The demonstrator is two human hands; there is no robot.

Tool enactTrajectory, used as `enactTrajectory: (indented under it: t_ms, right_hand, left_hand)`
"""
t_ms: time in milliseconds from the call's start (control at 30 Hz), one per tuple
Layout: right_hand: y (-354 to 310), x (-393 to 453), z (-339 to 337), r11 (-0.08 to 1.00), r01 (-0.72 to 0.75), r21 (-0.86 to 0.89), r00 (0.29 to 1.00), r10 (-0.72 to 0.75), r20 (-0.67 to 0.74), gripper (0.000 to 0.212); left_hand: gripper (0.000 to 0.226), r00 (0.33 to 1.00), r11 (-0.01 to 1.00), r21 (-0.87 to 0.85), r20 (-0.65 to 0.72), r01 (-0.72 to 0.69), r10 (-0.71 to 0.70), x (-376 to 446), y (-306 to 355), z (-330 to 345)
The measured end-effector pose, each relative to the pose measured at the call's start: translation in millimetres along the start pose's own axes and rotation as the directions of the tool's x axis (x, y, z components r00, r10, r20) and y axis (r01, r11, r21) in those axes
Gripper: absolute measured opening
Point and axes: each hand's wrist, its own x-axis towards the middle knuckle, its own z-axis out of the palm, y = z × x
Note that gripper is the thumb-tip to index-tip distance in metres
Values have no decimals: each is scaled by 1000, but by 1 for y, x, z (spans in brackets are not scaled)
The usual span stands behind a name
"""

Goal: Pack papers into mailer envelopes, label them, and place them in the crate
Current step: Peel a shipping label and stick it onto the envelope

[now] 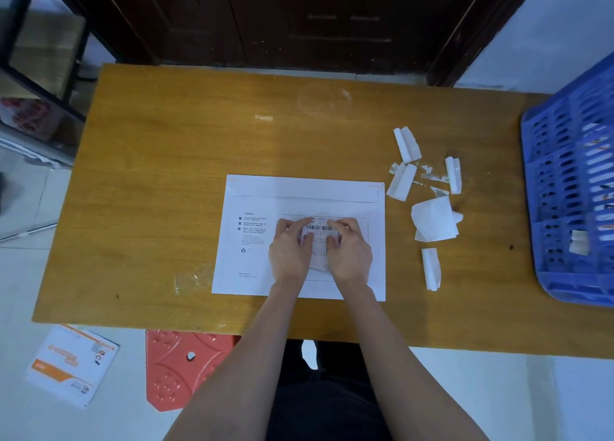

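Fingers point(307, 228) of both our hands are lying fairly flat and slightly spread, pressing a barcode label point(319, 238) onto the white envelope point(299, 195) lying flat at the middle of the table point(159, 161). Our left hand point(288, 249) and right hand point(349, 249) are flanking the label, so we judge the labelling step is under way; next we are likely carrying the envelope right to the blue crate point(571, 188). Peeled paper scraps point(432, 221) are littering the table between envelope and crate.
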Motion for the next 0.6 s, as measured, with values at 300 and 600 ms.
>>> enactTrajectory:
  t_ms: [300, 600]
  right_hand:
    - [0, 1, -1, 1000, 12, -20, 1000, -12, 23, 36]
    - [0, 2, 2, 996, 30, -83, 998, -25, 56, 40]
  left_hand:
    - [30, 1000, 999, 37, 9, 12, -13, 0, 3, 2]
    - [31, 999, 996, 84, 31, 14, -16, 1, 5, 2]
